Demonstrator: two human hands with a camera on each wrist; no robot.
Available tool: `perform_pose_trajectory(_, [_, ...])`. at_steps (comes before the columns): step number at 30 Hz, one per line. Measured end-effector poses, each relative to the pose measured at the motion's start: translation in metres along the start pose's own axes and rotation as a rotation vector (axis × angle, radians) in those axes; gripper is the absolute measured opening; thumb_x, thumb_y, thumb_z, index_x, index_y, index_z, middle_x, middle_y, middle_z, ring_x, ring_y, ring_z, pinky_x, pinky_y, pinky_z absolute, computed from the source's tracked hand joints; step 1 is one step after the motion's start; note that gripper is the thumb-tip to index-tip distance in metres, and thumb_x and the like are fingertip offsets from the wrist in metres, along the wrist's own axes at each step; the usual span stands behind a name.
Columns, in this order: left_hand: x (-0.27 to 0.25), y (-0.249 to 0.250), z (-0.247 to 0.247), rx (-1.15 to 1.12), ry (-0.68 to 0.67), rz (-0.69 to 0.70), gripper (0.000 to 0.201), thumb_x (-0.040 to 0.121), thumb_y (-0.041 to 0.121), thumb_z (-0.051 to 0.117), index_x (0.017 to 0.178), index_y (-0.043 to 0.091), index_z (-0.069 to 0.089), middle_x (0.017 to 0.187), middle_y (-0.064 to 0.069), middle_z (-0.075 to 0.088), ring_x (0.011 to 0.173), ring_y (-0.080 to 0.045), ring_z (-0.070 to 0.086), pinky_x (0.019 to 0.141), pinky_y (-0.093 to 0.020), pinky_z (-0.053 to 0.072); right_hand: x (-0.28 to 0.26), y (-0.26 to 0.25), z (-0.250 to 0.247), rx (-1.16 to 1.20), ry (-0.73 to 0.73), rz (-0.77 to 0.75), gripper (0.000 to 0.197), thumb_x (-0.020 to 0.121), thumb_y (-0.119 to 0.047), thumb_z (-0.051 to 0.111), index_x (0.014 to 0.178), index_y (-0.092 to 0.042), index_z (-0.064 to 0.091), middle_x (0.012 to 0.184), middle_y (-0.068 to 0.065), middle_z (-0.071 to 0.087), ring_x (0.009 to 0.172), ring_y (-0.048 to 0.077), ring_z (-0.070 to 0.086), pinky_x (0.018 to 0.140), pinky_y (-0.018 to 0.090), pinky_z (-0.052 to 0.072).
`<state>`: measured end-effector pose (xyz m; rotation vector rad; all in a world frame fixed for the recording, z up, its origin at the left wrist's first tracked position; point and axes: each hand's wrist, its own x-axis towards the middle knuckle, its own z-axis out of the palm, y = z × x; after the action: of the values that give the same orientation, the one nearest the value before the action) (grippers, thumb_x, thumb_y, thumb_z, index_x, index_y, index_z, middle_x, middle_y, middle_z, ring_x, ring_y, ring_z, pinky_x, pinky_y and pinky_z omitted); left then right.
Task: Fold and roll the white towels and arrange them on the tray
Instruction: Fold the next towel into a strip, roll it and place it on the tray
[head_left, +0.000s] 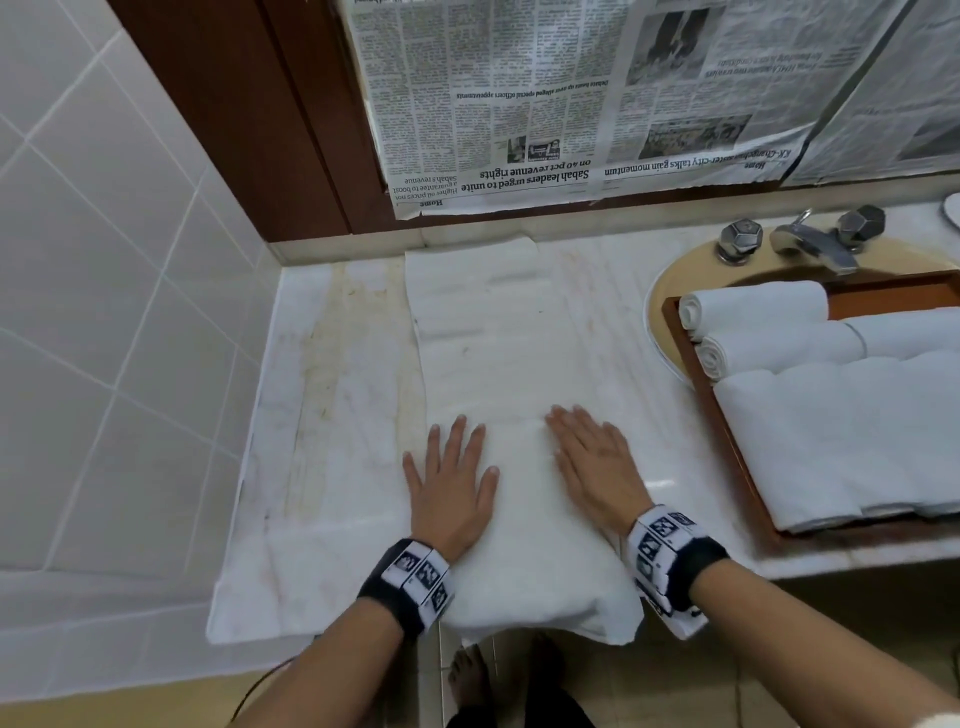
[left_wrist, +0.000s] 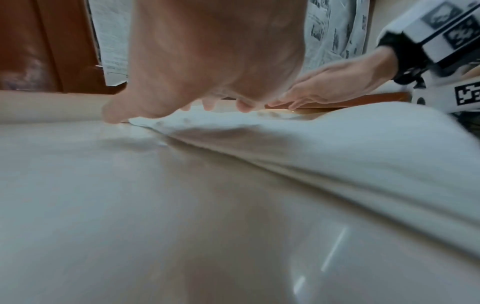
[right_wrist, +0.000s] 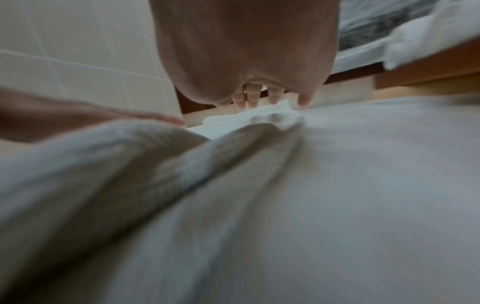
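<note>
Two flat hands press a folded white towel (head_left: 511, 415) on the marble counter (head_left: 332, 415): the left hand (head_left: 451, 488) and the right hand (head_left: 597, 467) lie side by side, fingers straight and spread, gripping nothing. Beyond the fingertips the towel stretches away to the wall. Right of the right hand, a wooden tray (head_left: 717, 415) holds rolled towels (head_left: 758, 304). Farther ahead, upside-down newspaper (head_left: 519, 104) headlines read "Sabah leaders urged to unite on 40 pct revenue rights".

Left hand (head_left: 451, 480) — flat, palm down, fingers straight and spread, on the towel (head_left: 498, 364). Right hand (head_left: 597, 465) — likewise flat on the towel, just beside.
</note>
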<state>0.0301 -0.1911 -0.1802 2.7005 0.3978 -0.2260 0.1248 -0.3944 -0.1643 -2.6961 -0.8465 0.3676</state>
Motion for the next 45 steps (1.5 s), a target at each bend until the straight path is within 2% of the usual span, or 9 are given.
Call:
perform_pose_trajectory(2, [0.022, 0.011, 0.002, 0.018, -0.021, -0.013, 0.061, 0.1, 0.056, 0.013, 0.158, 0.04, 0.001, 0.165, 0.017, -0.014, 0.152, -0.018, -0.016, 0.119, -0.06, -0.007, 0.019, -0.014, 0.005, -0.023, -0.047, -0.092, 0.064, 0.098, -0.044, 0.009, 0.154, -0.022, 0.029, 0.161, -0.005, 0.025, 0.15, 0.019, 0.02, 0.119, 0.048, 0.019])
perform_pose_trajectory(5, [0.039, 0.021, 0.008, 0.051, -0.056, -0.048, 0.059, 0.102, 0.054, 0.009, 0.157, 0.04, -0.004, 0.164, 0.017, -0.015, 0.152, -0.019, -0.019, 0.118, -0.062, -0.006, 0.04, -0.019, 0.017, -0.112, -0.128, -0.159, 0.064, 0.099, -0.046, 0.004, 0.158, -0.024, 0.013, 0.164, -0.008, 0.009, 0.152, 0.016, 0.007, 0.12, 0.044, 0.004])
perform_pose_trajectory(8, [0.041, 0.016, 0.012, 0.091, -0.046, -0.072, 0.062, 0.095, 0.061, -0.003, 0.155, 0.045, -0.01, 0.162, 0.021, -0.02, 0.151, -0.014, -0.021, 0.119, -0.06, -0.007, 0.049, -0.002, 0.019, -0.172, -0.136, -0.113, 0.065, 0.098, -0.052, 0.003, 0.158, -0.027, 0.001, 0.163, -0.012, -0.007, 0.152, 0.012, -0.004, 0.119, 0.039, -0.005])
perform_pose_trajectory(12, [0.039, -0.005, 0.006, 0.059, -0.038, -0.187, 0.059, 0.101, 0.062, 0.009, 0.154, 0.046, -0.013, 0.159, 0.026, -0.025, 0.151, -0.015, -0.021, 0.118, -0.059, -0.012, 0.044, 0.038, 0.007, -0.139, -0.161, 0.043, 0.062, 0.102, -0.053, 0.008, 0.156, -0.029, -0.011, 0.16, -0.015, -0.021, 0.149, 0.009, -0.018, 0.12, 0.04, -0.01])
perform_pose_trajectory(15, [0.038, -0.01, -0.002, 0.039, 0.022, -0.198, 0.06, 0.102, 0.058, 0.011, 0.155, 0.043, -0.011, 0.16, 0.024, -0.023, 0.151, -0.019, -0.023, 0.117, -0.059, -0.014, 0.045, 0.042, -0.003, -0.136, -0.115, 0.112, 0.063, 0.1, -0.047, 0.001, 0.158, -0.021, -0.004, 0.163, -0.009, -0.013, 0.151, 0.013, -0.012, 0.121, 0.044, -0.008])
perform_pose_trajectory(21, [0.071, 0.03, 0.003, 0.025, 0.013, -0.085, 0.055, 0.103, 0.046, 0.003, 0.156, 0.041, -0.01, 0.16, 0.023, -0.021, 0.151, -0.017, -0.02, 0.118, -0.06, -0.01, 0.074, -0.015, 0.017, -0.078, -0.106, -0.213, 0.066, 0.098, -0.042, 0.005, 0.158, -0.018, 0.015, 0.164, -0.006, 0.005, 0.152, 0.019, 0.006, 0.122, 0.05, 0.006])
perform_pose_trajectory(26, [0.087, 0.005, -0.001, 0.064, -0.014, -0.121, 0.052, 0.105, 0.05, 0.01, 0.154, 0.049, -0.009, 0.162, 0.026, -0.016, 0.152, -0.013, -0.018, 0.117, -0.062, -0.008, 0.096, 0.007, 0.014, -0.123, -0.128, -0.118, 0.059, 0.101, -0.047, 0.001, 0.157, -0.031, -0.007, 0.16, -0.017, -0.018, 0.15, 0.012, -0.017, 0.119, 0.042, -0.014])
perform_pose_trajectory(38, [0.129, -0.022, -0.019, 0.029, -0.01, -0.171, 0.054, 0.103, 0.055, 0.006, 0.154, 0.047, -0.012, 0.159, 0.03, -0.019, 0.152, -0.021, -0.018, 0.117, -0.063, -0.011, 0.139, 0.053, -0.013, -0.073, -0.116, 0.162, 0.056, 0.102, -0.05, -0.001, 0.154, -0.035, -0.018, 0.157, -0.022, -0.027, 0.149, 0.013, -0.02, 0.121, 0.049, -0.009])
perform_pose_trajectory(45, [0.172, -0.023, -0.031, 0.03, -0.03, -0.232, 0.057, 0.102, 0.058, 0.005, 0.154, 0.044, -0.015, 0.16, 0.026, -0.023, 0.151, -0.024, -0.02, 0.116, -0.064, -0.012, 0.192, 0.067, -0.025, -0.063, -0.11, 0.179, 0.055, 0.103, -0.047, 0.0, 0.154, -0.036, -0.016, 0.158, -0.023, -0.024, 0.15, 0.015, -0.017, 0.121, 0.049, -0.008])
